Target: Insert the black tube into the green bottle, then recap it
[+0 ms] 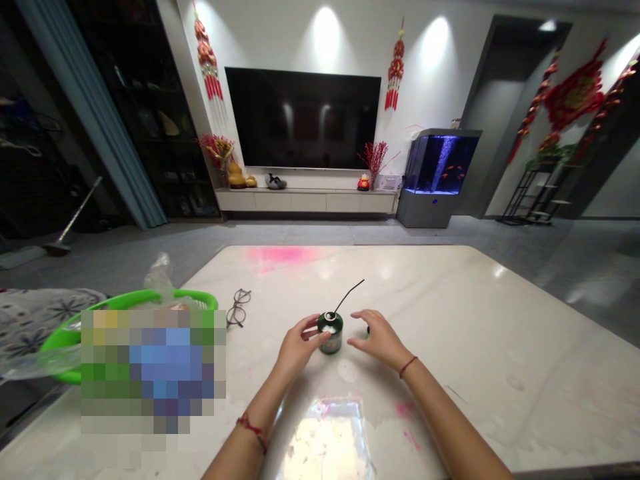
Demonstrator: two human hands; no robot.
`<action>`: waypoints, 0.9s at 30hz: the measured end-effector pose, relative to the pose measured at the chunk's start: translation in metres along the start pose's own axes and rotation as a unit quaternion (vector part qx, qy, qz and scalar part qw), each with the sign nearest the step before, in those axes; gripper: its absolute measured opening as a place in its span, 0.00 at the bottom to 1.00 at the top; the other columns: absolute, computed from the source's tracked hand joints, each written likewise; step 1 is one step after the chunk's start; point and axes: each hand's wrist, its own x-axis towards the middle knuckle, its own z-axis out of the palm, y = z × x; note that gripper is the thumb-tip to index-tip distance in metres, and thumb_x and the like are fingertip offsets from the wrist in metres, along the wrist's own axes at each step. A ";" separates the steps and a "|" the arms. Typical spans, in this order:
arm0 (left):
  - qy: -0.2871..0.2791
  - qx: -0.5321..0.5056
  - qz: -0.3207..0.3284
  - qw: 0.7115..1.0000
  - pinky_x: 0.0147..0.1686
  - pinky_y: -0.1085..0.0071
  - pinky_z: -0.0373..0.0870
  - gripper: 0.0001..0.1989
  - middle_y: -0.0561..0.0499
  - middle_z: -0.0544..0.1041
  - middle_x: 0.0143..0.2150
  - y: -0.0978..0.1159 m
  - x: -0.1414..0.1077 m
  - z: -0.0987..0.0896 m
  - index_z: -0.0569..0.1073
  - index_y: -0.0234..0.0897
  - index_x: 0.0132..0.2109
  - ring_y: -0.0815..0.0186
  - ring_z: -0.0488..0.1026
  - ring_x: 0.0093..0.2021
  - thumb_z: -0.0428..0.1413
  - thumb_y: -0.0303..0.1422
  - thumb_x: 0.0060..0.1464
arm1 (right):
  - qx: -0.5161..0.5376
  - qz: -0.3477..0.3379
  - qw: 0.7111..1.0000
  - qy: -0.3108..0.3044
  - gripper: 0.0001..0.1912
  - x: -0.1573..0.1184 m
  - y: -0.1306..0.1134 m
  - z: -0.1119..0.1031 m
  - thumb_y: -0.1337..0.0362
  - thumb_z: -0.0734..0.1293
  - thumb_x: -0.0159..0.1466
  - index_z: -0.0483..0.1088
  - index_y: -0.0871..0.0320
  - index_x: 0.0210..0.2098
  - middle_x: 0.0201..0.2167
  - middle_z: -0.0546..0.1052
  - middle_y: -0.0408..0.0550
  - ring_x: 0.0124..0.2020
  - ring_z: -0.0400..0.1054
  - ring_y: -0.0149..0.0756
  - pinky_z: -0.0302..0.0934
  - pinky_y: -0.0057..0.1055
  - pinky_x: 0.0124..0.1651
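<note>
A small dark green bottle [331,341] stands upright on the pale table, with a pale-rimmed opening and a label on its front. Out of its mouth leans a thin black stick [350,293], slanting up to the right. My left hand [299,341] grips the bottle from its left side, thumb across the front and fingers behind. To the right of the bottle, apart from it, my right hand [377,339] is held with thumb and fingers spread. A small dark object [369,331] shows between them, mostly hidden by the hand; I cannot tell what it is.
Eyeglasses [237,308] lie on the table [480,320] left of the bottle. Further left is a green basket [203,297] with plastic bags, partly blurred out. Pink stains mark the tabletop. Beyond stand a low cabinet [300,201], a television [305,120] and a fish tank [440,163].
</note>
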 end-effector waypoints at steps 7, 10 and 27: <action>-0.049 0.019 -0.002 0.999 0.48 0.63 0.67 0.22 0.44 0.75 0.46 0.000 0.006 -0.016 0.74 0.35 0.43 0.58 0.72 0.46 0.61 0.36 0.37 | 0.122 -0.007 0.992 0.042 0.39 -0.012 -0.020 0.043 0.66 0.70 0.46 0.55 0.57 0.55 0.51 0.66 0.54 0.51 0.63 0.43 0.57 0.41 0.55; -0.053 0.023 -0.011 0.998 0.47 0.63 0.66 0.20 0.43 0.77 0.43 -0.003 0.007 -0.018 0.75 0.34 0.39 0.58 0.72 0.45 0.62 0.37 0.35 | 0.154 0.033 0.984 0.079 0.36 -0.013 -0.023 0.060 0.65 0.69 0.47 0.56 0.59 0.54 0.50 0.66 0.55 0.48 0.65 0.42 0.59 0.40 0.52; 0.020 0.250 -0.027 0.968 0.53 0.61 0.55 0.12 0.42 0.74 0.46 -0.024 0.002 -0.035 0.74 0.36 0.38 0.55 0.66 0.51 0.52 0.33 0.45 | 0.124 0.104 0.986 0.026 0.24 0.001 -0.017 0.074 0.61 0.72 0.43 0.64 0.58 0.39 0.35 0.73 0.47 0.37 0.68 0.40 0.62 0.34 0.41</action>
